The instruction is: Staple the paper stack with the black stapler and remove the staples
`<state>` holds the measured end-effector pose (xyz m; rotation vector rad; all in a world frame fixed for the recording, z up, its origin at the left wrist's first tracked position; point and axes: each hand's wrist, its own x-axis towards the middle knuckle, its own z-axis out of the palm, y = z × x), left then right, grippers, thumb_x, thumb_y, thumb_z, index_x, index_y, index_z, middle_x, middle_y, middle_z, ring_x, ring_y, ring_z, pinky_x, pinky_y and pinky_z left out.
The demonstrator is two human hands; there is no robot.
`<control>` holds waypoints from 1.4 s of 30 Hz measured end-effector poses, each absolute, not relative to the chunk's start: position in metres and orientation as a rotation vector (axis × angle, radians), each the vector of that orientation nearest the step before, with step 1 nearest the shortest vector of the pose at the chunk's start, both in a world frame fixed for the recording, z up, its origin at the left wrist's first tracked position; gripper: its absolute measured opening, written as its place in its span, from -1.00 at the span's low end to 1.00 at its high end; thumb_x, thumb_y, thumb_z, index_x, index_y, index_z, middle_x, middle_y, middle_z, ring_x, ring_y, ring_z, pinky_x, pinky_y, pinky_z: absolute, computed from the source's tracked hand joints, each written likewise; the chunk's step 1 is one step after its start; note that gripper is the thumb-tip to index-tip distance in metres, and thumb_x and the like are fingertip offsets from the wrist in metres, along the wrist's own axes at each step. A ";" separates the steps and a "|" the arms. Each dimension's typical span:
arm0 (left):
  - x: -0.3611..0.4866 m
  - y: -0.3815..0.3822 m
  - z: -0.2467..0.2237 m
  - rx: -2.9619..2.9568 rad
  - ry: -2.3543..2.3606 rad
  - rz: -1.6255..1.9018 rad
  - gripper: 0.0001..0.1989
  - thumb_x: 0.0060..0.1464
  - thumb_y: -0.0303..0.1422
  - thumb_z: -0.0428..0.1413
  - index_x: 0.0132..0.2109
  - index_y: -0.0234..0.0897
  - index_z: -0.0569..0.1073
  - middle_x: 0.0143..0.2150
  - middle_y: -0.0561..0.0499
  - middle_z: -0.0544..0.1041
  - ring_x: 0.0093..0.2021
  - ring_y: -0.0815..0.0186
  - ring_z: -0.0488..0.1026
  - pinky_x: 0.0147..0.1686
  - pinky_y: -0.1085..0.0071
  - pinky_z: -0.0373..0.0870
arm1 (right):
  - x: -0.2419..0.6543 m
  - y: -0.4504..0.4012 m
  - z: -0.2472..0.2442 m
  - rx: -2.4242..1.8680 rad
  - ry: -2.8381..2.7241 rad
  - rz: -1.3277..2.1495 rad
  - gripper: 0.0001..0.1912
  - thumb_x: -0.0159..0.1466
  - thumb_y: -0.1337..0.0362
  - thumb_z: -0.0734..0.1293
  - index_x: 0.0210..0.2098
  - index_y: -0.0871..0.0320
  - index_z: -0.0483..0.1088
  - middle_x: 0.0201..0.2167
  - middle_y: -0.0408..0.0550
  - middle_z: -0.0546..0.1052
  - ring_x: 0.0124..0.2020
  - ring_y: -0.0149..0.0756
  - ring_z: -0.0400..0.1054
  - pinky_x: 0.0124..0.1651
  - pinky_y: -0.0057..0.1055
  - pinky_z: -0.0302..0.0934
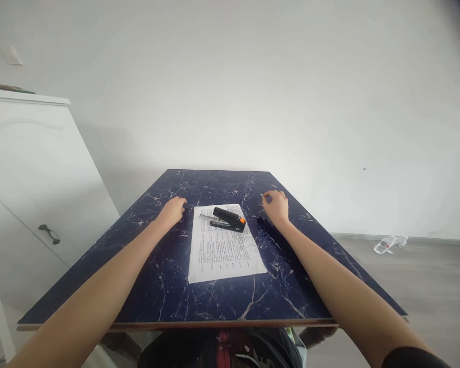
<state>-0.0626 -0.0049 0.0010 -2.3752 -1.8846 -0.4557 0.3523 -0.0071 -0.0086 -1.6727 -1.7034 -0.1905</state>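
Note:
Printed white sheets lie on the dark blue marbled table, and a black stapler with an orange patch rests on their upper part. To the left of the paper is my left hand, near the tabletop, its fingers loosely curled and partly hidden. My right hand is right of the paper, with thumb and forefinger brought together in a ring. Whether something tiny is between those fingertips is too small to tell. Neither hand touches the stapler or the paper.
A white cabinet with a dark handle stands at the left. Behind the table rises a pale wall. On the floor at the right lies a clear plastic item. The table's front edge is close to my body.

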 end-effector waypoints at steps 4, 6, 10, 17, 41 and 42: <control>-0.065 -0.005 0.003 -2.318 -1.966 -0.422 -0.85 0.17 -0.45 0.13 -0.19 -0.39 0.60 -0.15 -0.36 0.61 -0.01 -0.14 0.56 0.03 0.09 0.42 | 0.356 -0.003 -0.016 -1.732 -1.756 -0.112 -0.83 0.23 0.35 0.32 -0.35 0.11 0.60 -0.24 0.04 0.63 -0.10 -0.02 0.42 -0.02 -0.20 0.24; -0.066 -0.007 0.005 -2.296 -2.000 -0.425 -0.87 0.16 -0.42 0.15 -0.31 -0.36 0.58 -0.24 -0.34 0.61 -0.09 -0.16 0.58 -0.03 0.07 0.44 | 0.357 0.000 -0.021 -1.742 -1.765 -0.089 -0.85 0.19 0.36 0.35 -0.39 0.11 0.61 -0.28 0.04 0.63 -0.13 -0.02 0.43 -0.06 -0.23 0.25; -0.066 -0.013 0.008 -2.316 -1.998 -0.512 -0.90 0.14 -0.42 0.14 -0.32 -0.29 0.55 -0.23 -0.26 0.61 -0.12 -0.09 0.59 -0.08 0.10 0.44 | 0.358 0.001 -0.022 -1.705 -1.736 -0.123 -0.81 0.23 0.34 0.32 -0.35 0.12 0.61 -0.27 0.05 0.63 -0.13 -0.02 0.42 -0.03 -0.22 0.25; -0.052 -0.017 0.010 -2.473 -1.947 -0.838 -0.86 0.25 -0.30 0.06 -0.20 -0.20 0.49 -0.20 -0.11 0.65 -0.17 0.15 0.60 -0.15 0.31 0.47 | 0.354 -0.007 -0.008 -1.509 -1.636 -0.263 -0.71 0.37 0.28 0.20 -0.18 0.17 0.57 -0.14 0.12 0.59 -0.04 0.00 0.35 0.03 -0.16 0.21; -0.010 -0.043 0.015 -2.802 -1.612 -1.292 -0.77 0.18 -0.18 0.19 -0.14 -0.18 0.65 -0.15 -0.07 0.68 -0.23 0.19 0.57 -0.17 0.30 0.44 | 0.267 -0.054 0.007 -0.940 -2.125 0.307 -0.69 0.41 0.03 0.31 -0.04 0.09 0.53 -0.14 -0.01 0.61 -0.19 -0.20 0.47 -0.19 -0.31 0.32; -0.010 -0.043 0.015 -2.813 -1.579 -1.268 -0.78 0.17 -0.20 0.21 -0.14 -0.17 0.66 -0.14 -0.07 0.68 -0.20 0.18 0.57 -0.16 0.29 0.44 | 0.263 -0.058 0.006 -0.915 -2.189 0.310 -0.66 0.39 0.02 0.35 0.01 0.09 0.51 -0.10 0.00 0.60 -0.15 -0.18 0.47 -0.17 -0.30 0.33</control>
